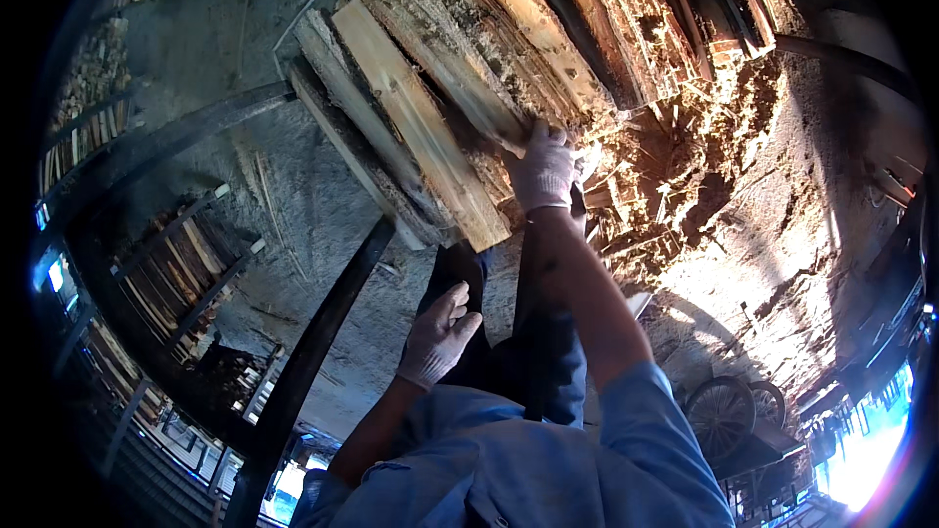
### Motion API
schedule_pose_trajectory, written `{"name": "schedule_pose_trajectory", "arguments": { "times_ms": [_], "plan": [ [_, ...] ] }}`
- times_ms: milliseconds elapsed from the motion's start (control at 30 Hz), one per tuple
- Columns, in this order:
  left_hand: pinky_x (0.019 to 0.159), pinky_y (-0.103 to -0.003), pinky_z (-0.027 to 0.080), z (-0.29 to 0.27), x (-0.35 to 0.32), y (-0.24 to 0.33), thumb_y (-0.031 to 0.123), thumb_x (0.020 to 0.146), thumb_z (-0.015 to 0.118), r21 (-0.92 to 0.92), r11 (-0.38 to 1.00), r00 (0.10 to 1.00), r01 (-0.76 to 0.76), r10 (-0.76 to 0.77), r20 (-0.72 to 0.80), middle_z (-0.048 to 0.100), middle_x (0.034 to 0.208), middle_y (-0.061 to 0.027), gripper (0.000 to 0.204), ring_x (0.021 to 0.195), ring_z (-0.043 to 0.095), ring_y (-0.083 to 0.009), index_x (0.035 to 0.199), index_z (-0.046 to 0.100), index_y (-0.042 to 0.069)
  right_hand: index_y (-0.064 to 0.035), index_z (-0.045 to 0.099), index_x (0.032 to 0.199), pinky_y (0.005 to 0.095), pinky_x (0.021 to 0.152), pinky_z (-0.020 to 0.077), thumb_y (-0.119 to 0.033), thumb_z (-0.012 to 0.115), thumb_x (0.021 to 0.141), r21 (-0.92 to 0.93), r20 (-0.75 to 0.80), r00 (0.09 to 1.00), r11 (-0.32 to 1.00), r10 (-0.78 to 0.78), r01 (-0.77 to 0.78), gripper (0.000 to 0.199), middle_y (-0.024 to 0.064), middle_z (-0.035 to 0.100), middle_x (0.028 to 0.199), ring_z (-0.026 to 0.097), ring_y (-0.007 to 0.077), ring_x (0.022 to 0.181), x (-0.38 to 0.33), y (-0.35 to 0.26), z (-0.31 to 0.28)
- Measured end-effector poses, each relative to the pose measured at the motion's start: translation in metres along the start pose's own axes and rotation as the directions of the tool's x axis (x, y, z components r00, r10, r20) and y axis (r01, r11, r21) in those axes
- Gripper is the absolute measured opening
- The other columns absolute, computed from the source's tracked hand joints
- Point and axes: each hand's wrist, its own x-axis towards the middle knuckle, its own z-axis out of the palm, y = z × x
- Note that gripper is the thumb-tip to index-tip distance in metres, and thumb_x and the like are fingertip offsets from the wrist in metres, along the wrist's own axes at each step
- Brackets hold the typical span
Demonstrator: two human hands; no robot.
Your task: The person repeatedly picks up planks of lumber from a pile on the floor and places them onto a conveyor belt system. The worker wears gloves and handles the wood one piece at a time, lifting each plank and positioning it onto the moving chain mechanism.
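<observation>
A pale white work glove covers my right hand, whose fingers curl over the near end of a rough grey-brown wooden board at the top middle. Its far part lies among the other boards. To the left of it, a smoother pale plank lies lengthwise on the stack, its near end over my legs. My left hand, gloved too, hangs in front of my thigh below that plank's end. Its thumb stands apart from loosely bent fingers, and nothing shows in it.
Bark-edged boards continue the stack to the right. Wood shavings and bark scraps litter the sunlit ground. A dark post slants up on the left, with stacked lumber beyond it. A spoked wheel stands lower right.
</observation>
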Motion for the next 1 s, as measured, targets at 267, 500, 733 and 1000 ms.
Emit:
{"name": "schedule_pose_trajectory", "arguments": {
  "times_ms": [267,500,733,1000],
  "plan": [
    [0.101,-0.038,0.053,0.002,0.022,0.023,0.014,0.096,0.072,0.037,0.995,0.996,-0.089,0.090,-0.012,0.058,0.141,-0.0238,0.059,0.123,0.064,-0.0299,0.148,0.046,-0.001,-0.0034,0.063,0.117,0.0536,0.085,0.0545,-0.046,0.064,0.092,0.353,0.202,0.978,0.935,-0.048,-0.027,0.050,0.0266,0.072,0.099,0.070,0.0435,0.097,0.009,0.008,0.025],
    [0.107,-0.037,0.048,-0.016,0.081,0.058,0.009,0.099,0.066,0.101,0.982,0.983,-0.158,0.166,-0.084,0.060,0.139,-0.0213,0.049,0.129,0.059,-0.0275,0.144,0.050,-0.003,-0.0003,0.048,0.132,0.0537,0.083,0.0563,-0.030,0.058,0.095,0.239,0.302,0.953,0.967,0.009,-0.085,0.049,0.0286,0.071,0.096,0.071,0.0468,0.089,-0.004,-0.004,0.038],
    [0.105,-0.030,0.051,-0.015,0.176,0.104,0.014,0.103,0.062,-0.179,0.919,0.933,-0.352,0.328,-0.147,0.058,0.140,-0.0193,0.047,0.128,0.058,-0.0244,0.144,0.050,-0.006,-0.0057,0.047,0.139,0.0518,0.094,0.0527,-0.046,0.071,0.085,0.273,0.116,0.993,0.962,-0.004,-0.028,0.072,0.0265,0.061,0.127,0.061,0.0409,0.117,0.005,0.015,0.027],
    [0.108,-0.031,0.047,-0.004,0.164,0.120,0.016,0.102,0.065,-0.115,0.950,0.954,-0.292,0.281,-0.100,0.061,0.137,-0.0139,0.048,0.128,0.057,-0.0193,0.144,0.051,-0.003,0.0007,0.046,0.142,0.0545,0.098,0.0467,-0.073,0.070,0.077,-0.173,-0.068,0.996,0.982,0.064,-0.075,0.101,0.0234,0.057,0.133,0.056,0.0367,0.125,0.057,0.021,-0.012]
  ]
}}
